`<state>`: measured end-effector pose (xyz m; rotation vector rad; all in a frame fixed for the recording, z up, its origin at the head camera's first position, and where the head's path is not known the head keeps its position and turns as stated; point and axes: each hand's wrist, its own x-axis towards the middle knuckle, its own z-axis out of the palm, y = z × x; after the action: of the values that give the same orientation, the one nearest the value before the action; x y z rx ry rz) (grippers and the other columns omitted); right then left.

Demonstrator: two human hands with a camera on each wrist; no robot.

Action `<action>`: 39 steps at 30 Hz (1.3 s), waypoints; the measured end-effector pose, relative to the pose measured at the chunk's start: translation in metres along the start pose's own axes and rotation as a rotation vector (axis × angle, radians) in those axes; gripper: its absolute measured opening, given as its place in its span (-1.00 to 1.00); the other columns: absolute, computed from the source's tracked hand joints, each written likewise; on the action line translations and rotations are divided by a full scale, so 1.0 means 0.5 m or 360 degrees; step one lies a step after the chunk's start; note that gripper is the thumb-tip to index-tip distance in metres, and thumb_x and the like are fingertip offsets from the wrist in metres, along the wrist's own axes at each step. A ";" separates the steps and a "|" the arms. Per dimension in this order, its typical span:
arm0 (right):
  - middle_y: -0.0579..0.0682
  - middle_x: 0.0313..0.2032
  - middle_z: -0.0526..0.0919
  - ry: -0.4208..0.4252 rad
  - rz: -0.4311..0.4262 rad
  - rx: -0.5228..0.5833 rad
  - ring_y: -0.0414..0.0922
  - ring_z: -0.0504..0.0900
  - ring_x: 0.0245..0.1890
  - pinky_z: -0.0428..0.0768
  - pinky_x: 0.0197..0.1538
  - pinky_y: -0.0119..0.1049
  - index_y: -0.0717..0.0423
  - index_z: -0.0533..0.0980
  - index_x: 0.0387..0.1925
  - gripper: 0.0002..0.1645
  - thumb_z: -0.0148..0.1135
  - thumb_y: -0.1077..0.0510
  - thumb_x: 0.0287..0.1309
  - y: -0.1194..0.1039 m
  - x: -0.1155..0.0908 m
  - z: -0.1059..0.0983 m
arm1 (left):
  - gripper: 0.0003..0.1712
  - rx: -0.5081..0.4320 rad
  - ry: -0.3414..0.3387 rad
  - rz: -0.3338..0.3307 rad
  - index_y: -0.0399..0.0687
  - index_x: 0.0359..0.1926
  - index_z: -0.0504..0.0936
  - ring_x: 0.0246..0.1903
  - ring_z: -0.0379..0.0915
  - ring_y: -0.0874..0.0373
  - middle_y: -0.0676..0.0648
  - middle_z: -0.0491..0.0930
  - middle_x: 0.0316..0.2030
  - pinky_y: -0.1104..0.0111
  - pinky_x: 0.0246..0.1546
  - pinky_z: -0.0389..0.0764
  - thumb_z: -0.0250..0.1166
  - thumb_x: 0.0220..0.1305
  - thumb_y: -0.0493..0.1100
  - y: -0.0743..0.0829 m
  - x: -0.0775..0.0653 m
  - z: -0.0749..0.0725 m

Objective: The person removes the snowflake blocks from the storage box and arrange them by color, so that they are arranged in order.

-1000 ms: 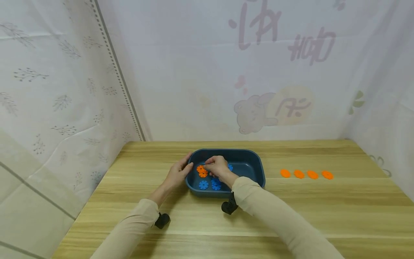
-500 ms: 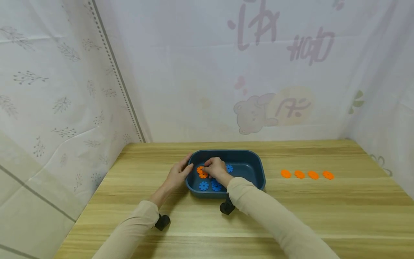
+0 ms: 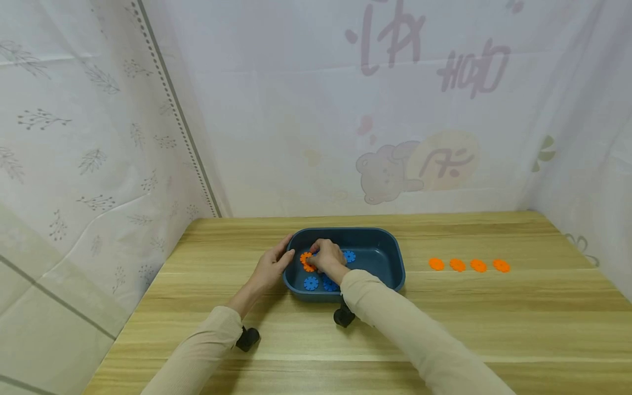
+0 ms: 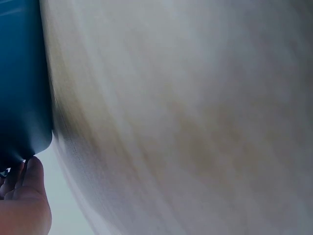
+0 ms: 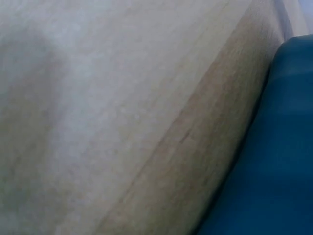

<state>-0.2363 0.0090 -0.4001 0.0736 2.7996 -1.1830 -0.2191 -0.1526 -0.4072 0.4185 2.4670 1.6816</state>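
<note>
A dark blue rectangular bin stands on the table, holding notched plastic discs. My left hand grips its left end, thumb at the rim and fingers along the outside. In the left wrist view, fingertips touch the bin's outer corner. My right hand reaches inside with bent fingers, its tips at two overlapping orange discs on the left. Whether it pinches one is too small to tell. Blue discs lie in front of these, and another blue disc shows behind the hand.
Several orange discs lie in a row on the wooden table right of the bin, the nearest orange disc a short way from it. A printed cloth hangs behind the table and along both sides.
My right hand has shifted slightly left and its fingertips now cover part of the orange discs. My left hand and the bin stay in place.
</note>
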 end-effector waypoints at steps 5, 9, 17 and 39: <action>0.02 -0.37 0.66 0.0009 0.0021 -0.0020 -0.16 0.54 -0.69 0.44 -0.52 -0.32 0.04 0.59 -0.27 -0.76 0.43 0.12 -0.01 0.002 0.004 0.003 | -0.39 0.0011 -0.0007 -0.0007 -0.16 0.44 0.04 0.40 -0.02 -0.02 -0.15 0.03 0.43 0.11 0.34 0.17 -0.05 0.47 -0.14 0.004 -0.001 0.000; 0.00 -0.42 0.64 0.0013 0.0038 -0.0020 -0.15 0.53 -0.68 0.41 -0.49 -0.30 0.04 0.57 -0.32 -0.77 0.45 0.12 -0.04 0.002 0.004 0.003 | -0.39 -0.0005 -0.0009 -0.0012 -0.14 0.45 0.02 0.40 -0.04 -0.01 -0.14 0.01 0.44 0.12 0.36 0.14 -0.06 0.47 -0.13 0.004 -0.002 0.001; -0.04 -0.51 0.57 0.0041 0.0062 0.0009 -0.13 0.50 -0.62 0.38 -0.50 -0.31 0.04 0.51 -0.43 -0.78 0.45 0.14 -0.05 0.003 0.005 0.001 | -0.39 -0.0009 0.0011 -0.0013 -0.15 0.44 0.05 0.40 -0.03 0.00 -0.14 0.04 0.43 0.12 0.36 0.15 -0.04 0.47 -0.13 0.001 0.000 0.002; 0.12 -0.44 0.68 -0.0082 -0.0105 0.0561 0.03 0.63 -0.59 0.65 -0.48 -0.28 0.24 0.52 -0.40 -0.89 0.33 0.35 0.02 0.021 -0.019 -0.047 | -0.40 0.0062 0.0029 0.0009 -0.18 0.43 0.07 0.41 -0.05 -0.04 -0.16 0.05 0.43 0.09 0.37 0.11 -0.05 0.47 -0.13 0.004 0.000 0.002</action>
<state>-0.2278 0.0334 -0.3902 -0.0228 2.5360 -1.6552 -0.2184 -0.1509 -0.4060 0.4163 2.5177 1.6490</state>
